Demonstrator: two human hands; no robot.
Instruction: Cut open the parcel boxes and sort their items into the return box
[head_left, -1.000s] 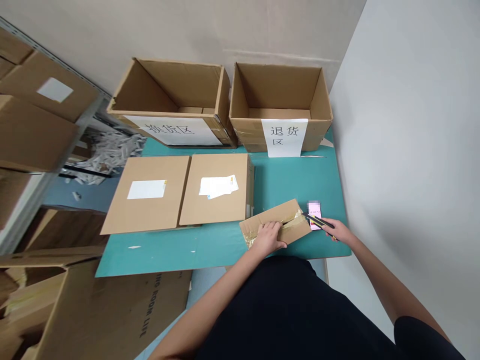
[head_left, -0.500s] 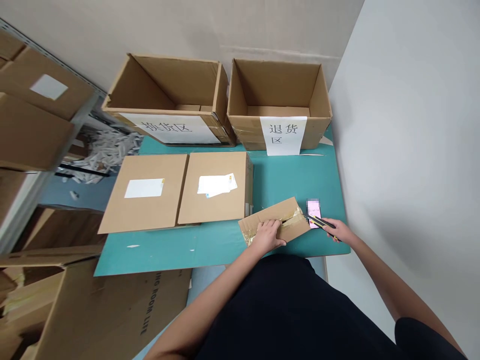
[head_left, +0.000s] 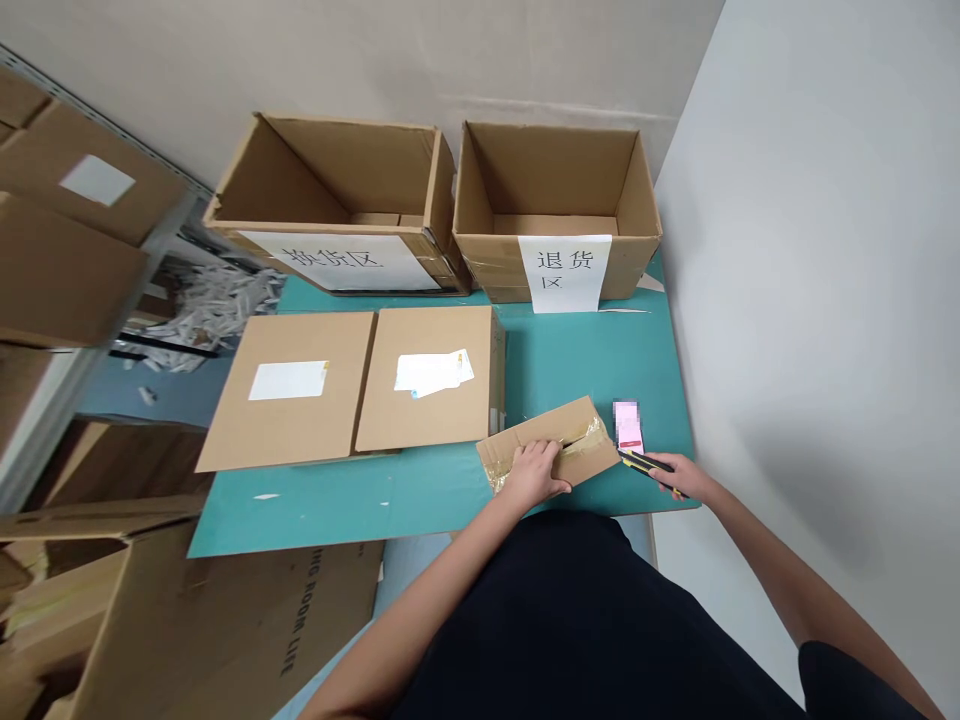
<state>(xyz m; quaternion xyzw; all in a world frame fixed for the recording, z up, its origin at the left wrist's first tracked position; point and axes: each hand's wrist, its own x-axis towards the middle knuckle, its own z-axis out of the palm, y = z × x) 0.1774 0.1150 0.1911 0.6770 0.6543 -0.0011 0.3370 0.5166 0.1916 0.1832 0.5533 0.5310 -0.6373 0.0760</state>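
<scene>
Head view: a teal table (head_left: 585,370) stands against a wall (head_left: 810,300), with open cartons (head_left: 555,180) along its far edge. Near the front edge, a taped carton (head_left: 544,430) is pressed under the left hand's (head_left: 532,475) spread fingers (head_left: 529,465); a yellow utility knife (head_left: 641,462) is gripped in the closed right hand (head_left: 671,475).

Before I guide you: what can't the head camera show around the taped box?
Head view:
- Utility knife blade, held in right hand: too small to make out.
- Tape on the cardboard box under the left hand: covered by that hand.
- Pink slip: top blurred, print too small.
</scene>
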